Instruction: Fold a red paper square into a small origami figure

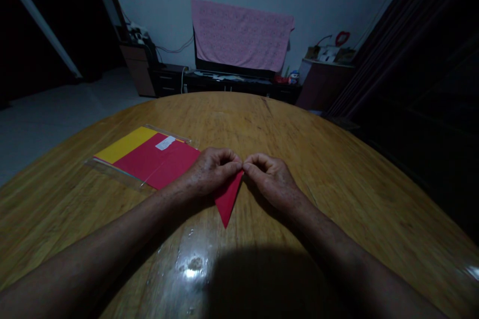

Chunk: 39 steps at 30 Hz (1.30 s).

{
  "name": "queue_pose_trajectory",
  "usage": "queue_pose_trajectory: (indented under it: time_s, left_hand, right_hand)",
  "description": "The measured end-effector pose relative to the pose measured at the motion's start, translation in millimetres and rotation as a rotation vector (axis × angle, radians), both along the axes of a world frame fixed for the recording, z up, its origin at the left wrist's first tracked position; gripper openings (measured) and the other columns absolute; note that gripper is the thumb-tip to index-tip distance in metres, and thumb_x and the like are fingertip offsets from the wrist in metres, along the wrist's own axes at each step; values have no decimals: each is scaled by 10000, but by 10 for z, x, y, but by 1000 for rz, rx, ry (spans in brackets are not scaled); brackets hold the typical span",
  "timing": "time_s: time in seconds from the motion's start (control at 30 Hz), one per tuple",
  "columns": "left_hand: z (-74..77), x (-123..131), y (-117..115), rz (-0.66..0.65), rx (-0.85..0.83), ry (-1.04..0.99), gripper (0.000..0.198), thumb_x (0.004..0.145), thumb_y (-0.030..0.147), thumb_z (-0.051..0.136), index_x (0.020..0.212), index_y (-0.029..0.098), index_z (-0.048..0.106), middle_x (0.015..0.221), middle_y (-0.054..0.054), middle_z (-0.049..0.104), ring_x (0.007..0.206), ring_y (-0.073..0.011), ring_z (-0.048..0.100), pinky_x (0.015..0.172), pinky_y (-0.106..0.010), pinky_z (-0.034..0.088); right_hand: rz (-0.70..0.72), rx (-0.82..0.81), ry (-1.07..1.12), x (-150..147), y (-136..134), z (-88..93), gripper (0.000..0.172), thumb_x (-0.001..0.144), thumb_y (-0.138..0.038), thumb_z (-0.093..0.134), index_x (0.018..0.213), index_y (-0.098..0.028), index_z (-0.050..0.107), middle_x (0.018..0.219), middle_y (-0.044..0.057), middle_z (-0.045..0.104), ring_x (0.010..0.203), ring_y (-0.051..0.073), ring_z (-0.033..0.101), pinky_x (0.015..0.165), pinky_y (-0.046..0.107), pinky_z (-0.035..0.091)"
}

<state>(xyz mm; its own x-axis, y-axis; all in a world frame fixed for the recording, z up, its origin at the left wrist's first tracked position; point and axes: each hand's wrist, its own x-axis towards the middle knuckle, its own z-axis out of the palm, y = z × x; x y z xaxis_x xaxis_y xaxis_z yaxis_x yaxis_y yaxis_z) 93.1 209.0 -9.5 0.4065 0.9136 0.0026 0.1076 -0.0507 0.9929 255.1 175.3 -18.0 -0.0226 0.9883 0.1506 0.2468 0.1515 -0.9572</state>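
Item: folded red paper (226,205), matt, narrowing to a sharp point. Location: centre of the frame, above the near half of a round, varnished, yellow-brown wooden table (299,129). The point faces the bottom of the frame; the left part is covered by a hand.

Left hand (213,170), bare: centre, just left of the paper's upper corner. Thumb and forefinger pinched together on the paper's upper edge; remaining fingers curled.

Right hand (273,179), bare: centre, right of the paper. Thumb and forefinger closed on the upper right corner, tips just beside those of the left; the bit of paper between them is too small to make out.

Packet: clear plastic sleeve (127,182), left of centre, lying flat on the table, partly behind the left hand and wrist. Contents: yellow sheet (125,144) to the left, red sheet (149,164) to the right; white printed label (165,143) near the top.

Background, upper centre: pink patterned cloth (243,35) draped over a flat black panel (209,64), above a low black cabinet (168,79).

Background, upper right: red heart-shaped loop (342,38) among small objects on a side cabinet (322,82); dark curtain (377,55) beside it.

Left edge: pale floor (75,104).
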Motion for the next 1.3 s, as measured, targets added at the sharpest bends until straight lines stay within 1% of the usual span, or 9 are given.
queue_pose_trajectory:
  time_s: [0.23, 0.4, 0.57, 0.73, 0.9, 1.0, 1.13, 1.3]
  left_hand:
    - [-40, -5, 16, 44, 57, 101, 144, 727, 305, 646, 751, 172, 694, 668, -24, 653, 564, -125, 552, 498, -230, 409]
    - [36, -9, -13, -2, 63, 88, 122, 713, 289, 634, 703, 174, 672, 658, -19, 649, 574, -124, 559, 505, -225, 408]
    - [153, -36, -5, 11, -5, 173, 132, 669, 290, 655, 651, 159, 652, 562, 4, 579, 485, -94, 467, 443, -206, 321]
    - [196, -46, 30, 68, -111, 174, 129, 647, 280, 663, 629, 155, 635, 543, -7, 574, 469, -97, 457, 447, -215, 311]
    - [210, -38, 28, 65, -129, 143, 135, 645, 286, 676, 635, 159, 634, 553, -10, 579, 477, -103, 459, 451, -219, 313]
    - [204, -44, 26, 52, -115, 166, 134, 640, 283, 683, 647, 155, 643, 546, -2, 569, 475, -98, 443, 445, -215, 295]
    - [156, -60, 16, 19, -90, 165, 158, 663, 312, 676, 677, 157, 651, 555, 0, 573, 471, -94, 438, 441, -210, 280]
    - [138, -54, -16, -16, -123, 134, 168, 674, 323, 684, 685, 158, 654, 548, -3, 569, 460, -94, 443, 438, -213, 294]
  right_hand:
    - [26, -7, -7, 20, 18, -20, 208, 838, -378, 566, 731, -200, 577, 606, -25, 509, 548, 112, 425, 520, 255, 345]
    - [77, -29, 17, 21, 8, -26, 214, 864, -361, 542, 723, -200, 551, 652, -17, 530, 592, 116, 452, 552, 259, 356]
    - [78, -64, 79, -3, 8, -14, 182, 832, -361, 592, 748, -201, 577, 641, -21, 540, 574, 110, 454, 544, 254, 350]
    - [78, -140, 169, -13, 15, 4, 256, 811, -434, 615, 779, -180, 624, 690, 24, 608, 628, 132, 529, 574, 264, 390]
    - [60, -162, 190, -45, -1, 34, 253, 744, -425, 683, 744, -181, 619, 665, 13, 600, 601, 123, 512, 549, 253, 380]
    - [41, -165, 199, -64, -5, 33, 254, 726, -423, 695, 740, -185, 607, 646, 3, 590, 569, 113, 492, 520, 245, 360]
    - [58, -147, 211, -49, 3, 9, 244, 742, -415, 680, 732, -182, 607, 630, -3, 574, 553, 108, 480, 513, 246, 353]
    - [51, -95, 101, 6, 12, -20, 204, 781, -372, 637, 702, -187, 601, 603, -18, 525, 543, 102, 429, 508, 244, 331]
